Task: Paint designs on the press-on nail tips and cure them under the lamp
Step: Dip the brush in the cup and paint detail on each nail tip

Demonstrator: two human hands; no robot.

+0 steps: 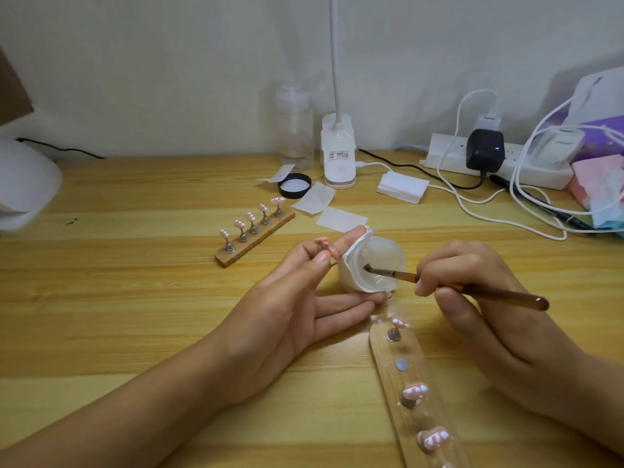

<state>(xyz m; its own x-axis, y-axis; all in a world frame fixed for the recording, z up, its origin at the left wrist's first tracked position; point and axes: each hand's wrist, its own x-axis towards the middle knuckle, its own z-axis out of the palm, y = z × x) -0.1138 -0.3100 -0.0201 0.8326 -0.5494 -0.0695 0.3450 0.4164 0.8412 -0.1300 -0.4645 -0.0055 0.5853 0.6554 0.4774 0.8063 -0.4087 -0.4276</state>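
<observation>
My left hand (297, 298) pinches a pink nail tip on its small metal stand (327, 248) between thumb and forefinger, while its other fingers cradle a small white cup (371, 265) tipped on its side. My right hand (472, 285) grips a brown-handled brush (472, 289), whose bristle end dips inside the cup. A wooden holder (415, 400) near me carries pink tips with white marks and one bare magnet. A second wooden holder (256, 236) with several painted pink tips lies farther back. At the left edge stands the white curing lamp (23, 187).
At the back stand a clear bottle (295, 130), a white desk lamp base (338, 153), a black jar lid (294, 185), white paper wipes (341, 219), a pad stack (401, 187), and a power strip (499, 163) with chargers and cables. Coloured packets (597, 190) sit far right.
</observation>
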